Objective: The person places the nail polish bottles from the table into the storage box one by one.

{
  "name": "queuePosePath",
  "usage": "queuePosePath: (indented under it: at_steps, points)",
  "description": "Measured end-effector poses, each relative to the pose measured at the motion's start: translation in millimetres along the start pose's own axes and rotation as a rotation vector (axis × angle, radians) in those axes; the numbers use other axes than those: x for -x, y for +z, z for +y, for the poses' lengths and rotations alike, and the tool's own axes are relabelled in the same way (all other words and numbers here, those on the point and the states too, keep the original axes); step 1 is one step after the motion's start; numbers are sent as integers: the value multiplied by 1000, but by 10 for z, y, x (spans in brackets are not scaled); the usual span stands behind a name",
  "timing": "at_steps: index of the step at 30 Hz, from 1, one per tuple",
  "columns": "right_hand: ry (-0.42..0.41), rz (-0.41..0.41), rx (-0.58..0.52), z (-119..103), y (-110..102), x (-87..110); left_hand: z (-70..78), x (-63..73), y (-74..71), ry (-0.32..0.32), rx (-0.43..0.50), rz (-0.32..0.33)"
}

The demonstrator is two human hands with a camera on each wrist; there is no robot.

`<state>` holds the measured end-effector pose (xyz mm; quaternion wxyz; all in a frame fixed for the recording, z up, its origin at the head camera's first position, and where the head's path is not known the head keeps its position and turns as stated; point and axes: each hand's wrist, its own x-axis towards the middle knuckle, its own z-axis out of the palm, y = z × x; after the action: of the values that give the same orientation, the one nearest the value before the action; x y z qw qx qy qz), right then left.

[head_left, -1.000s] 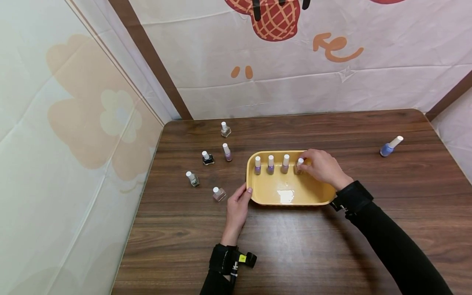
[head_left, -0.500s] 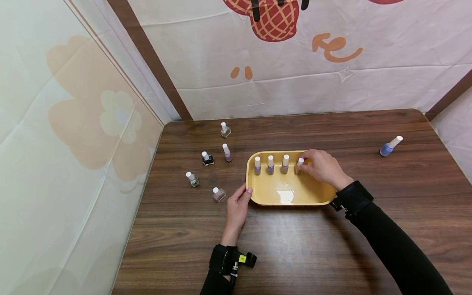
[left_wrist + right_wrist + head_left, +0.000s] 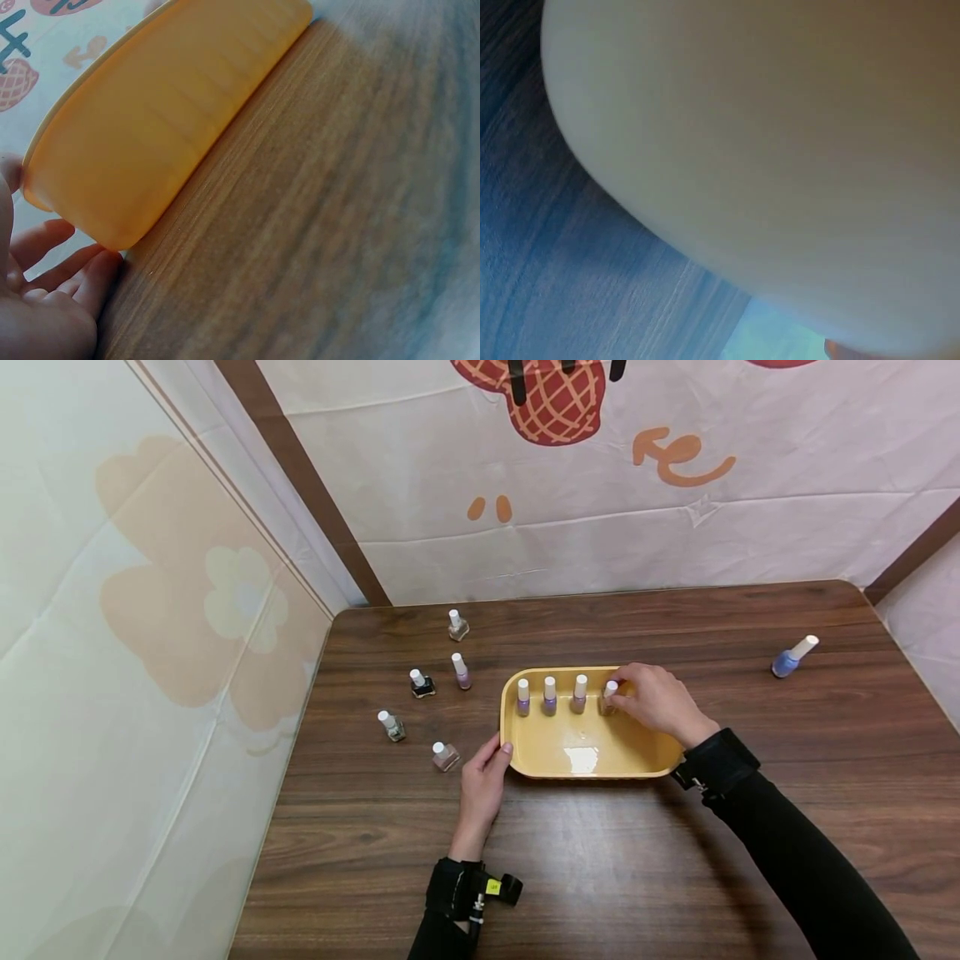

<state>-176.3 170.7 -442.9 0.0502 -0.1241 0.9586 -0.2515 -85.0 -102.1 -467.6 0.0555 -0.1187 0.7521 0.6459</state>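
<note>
A yellow tray (image 3: 585, 752) lies on the table, with three upright nail polish bottles standing in a row along its far side: a purple one (image 3: 523, 697), another purple one (image 3: 550, 697) and a mauve one (image 3: 579, 694). At the right end of that row, my right hand (image 3: 656, 697) pinches a brownish, white-capped nail polish bottle (image 3: 609, 697), partly hidden by the fingers. My left hand (image 3: 482, 785) holds the tray's near left corner, thumb at the rim. In the left wrist view, its fingers (image 3: 94, 277) touch the tray's outer wall (image 3: 150, 135) low down.
Left of the tray stand several more bottles: a clear one (image 3: 458, 625), a lilac one (image 3: 461, 672), a black one (image 3: 422, 683), a dark greenish one (image 3: 392, 726) and a pinkish one (image 3: 446, 756). A blue bottle (image 3: 794, 657) stands far right. Printed cloth (image 3: 420, 460) hangs behind the table.
</note>
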Motion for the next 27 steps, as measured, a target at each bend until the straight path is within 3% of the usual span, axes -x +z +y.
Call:
queuePosePath:
  at_steps: [6,14,27]
  points:
    - [9,9,0,-8,-13,4,-22,-9,-5,6,-6,3]
    - [-1,14,-24,-20,-67,22,-385,-194,30,10,37,12]
    - [-19,57,-102,28,-166,62,-383,-211,37,5,27,10]
